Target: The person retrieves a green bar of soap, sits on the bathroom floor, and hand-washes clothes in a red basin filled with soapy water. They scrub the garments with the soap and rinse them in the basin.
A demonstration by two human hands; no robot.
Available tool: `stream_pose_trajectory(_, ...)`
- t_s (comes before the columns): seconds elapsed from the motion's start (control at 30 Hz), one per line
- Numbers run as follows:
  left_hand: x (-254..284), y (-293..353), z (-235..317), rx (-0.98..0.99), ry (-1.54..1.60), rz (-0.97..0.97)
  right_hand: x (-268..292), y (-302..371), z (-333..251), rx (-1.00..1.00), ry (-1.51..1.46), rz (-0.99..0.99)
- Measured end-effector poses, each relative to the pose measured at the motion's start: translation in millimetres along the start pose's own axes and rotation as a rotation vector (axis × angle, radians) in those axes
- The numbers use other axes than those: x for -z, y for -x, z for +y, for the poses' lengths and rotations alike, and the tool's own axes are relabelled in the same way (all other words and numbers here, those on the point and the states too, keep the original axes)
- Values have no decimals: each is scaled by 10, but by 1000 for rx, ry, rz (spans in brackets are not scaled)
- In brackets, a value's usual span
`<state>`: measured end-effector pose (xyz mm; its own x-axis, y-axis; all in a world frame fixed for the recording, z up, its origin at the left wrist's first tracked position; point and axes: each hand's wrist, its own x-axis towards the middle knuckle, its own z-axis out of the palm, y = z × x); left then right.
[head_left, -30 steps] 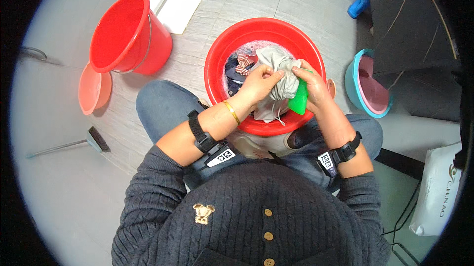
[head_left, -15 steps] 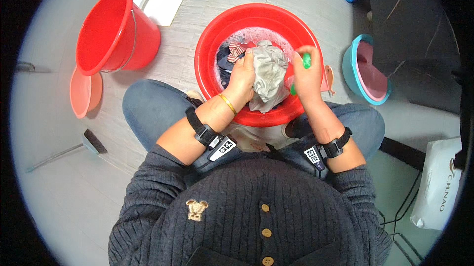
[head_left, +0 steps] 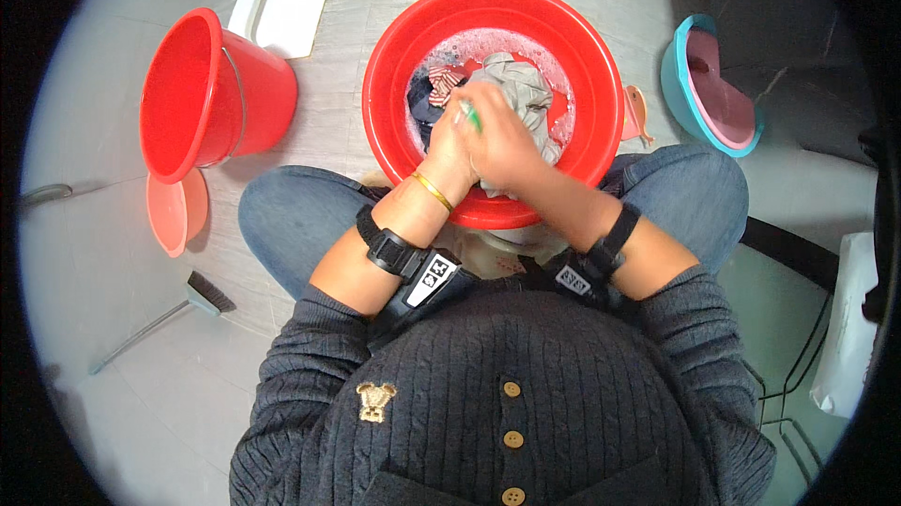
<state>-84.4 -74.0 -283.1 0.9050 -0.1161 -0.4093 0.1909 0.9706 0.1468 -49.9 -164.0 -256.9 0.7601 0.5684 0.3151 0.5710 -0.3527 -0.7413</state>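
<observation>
A red basin point(head_left: 375, 107) of sudsy water stands between my knees. In it lies a wet light-grey garment point(head_left: 526, 88), with a dark-blue cloth point(head_left: 422, 104) and a red-and-white striped cloth point(head_left: 446, 85) along its left side. My left hand point(head_left: 450, 147) is closed at the left edge of the grey garment, gripping it. Crossing over from the right, my right hand point(head_left: 507, 135) is closed around a small green object point(head_left: 471, 116); its kind is hidden by the fingers. The right hand is slightly blurred and covers part of the left hand's fingers.
A red bucket point(head_left: 267, 98) stands at left, beside a pink basin point(head_left: 176, 215). Behind it is a white squat toilet point(head_left: 258, 13). A brush with a long handle point(head_left: 208, 292) lies at lower left. At right are a blue basin point(head_left: 676, 84) holding a pink one, and a pink dipper point(head_left: 636, 114).
My right hand has swung left with the green object, from the basin's right rim to my left hand. The grey garment sits lower in the basin. The whole view has shifted somewhat.
</observation>
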Motion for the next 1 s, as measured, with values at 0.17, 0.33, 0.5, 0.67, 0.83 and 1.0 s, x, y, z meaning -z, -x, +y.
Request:
stream_pose_trajectory(0.17,139,-106,-28,-21,-138,266,35,-5,-161,-480,-180,-56)
stream_pose_trajectory(0.33,121,-23,66,104,78,5,-43,75,6,-174,-26,51)
stream_pose_trajectory(0.5,-276,73,152,159,20,-43,195,-227,547,-819,-350,107)
stream_pose_trajectory(0.67,-449,110,424,-57,-68,107,549,-66,68,-227,-209,-22)
stream_pose_trajectory(0.83,-477,115,404,-126,-93,-11,571,49,-266,-97,-34,-152)
stream_pose_trajectory(1.0,-539,236,260,-271,-840,-191,584,-48,-65,-536,-684,-57)
